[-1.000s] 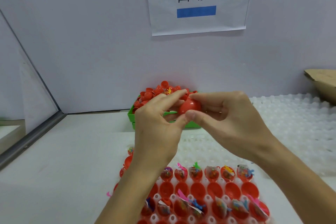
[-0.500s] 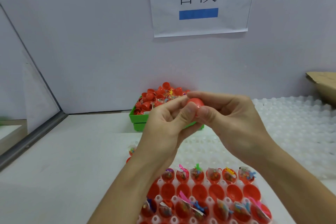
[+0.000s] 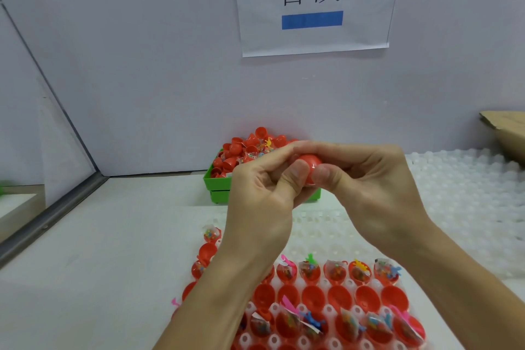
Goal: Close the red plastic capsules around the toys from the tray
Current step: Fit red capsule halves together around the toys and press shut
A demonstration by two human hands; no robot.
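Above the middle of the desk, the left hand [image 3: 264, 202] and right hand [image 3: 369, 187] both pinched one red capsule [image 3: 311, 163], thumbs side by side on its near face, apparently to snap its halves shut over the white tray [image 3: 335, 224].

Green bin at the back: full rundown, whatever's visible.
The green bin looks like glossy bright-green plastic, rectangular and shallow, with a ribbed front wall. It sits flat on the white table against the back wall, below the paper sign. Red capsule pieces are heaped above its rim, some showing colourful bagged toys. The hands, raised in front, hide its right part; nothing visibly touches it but its load and the table.
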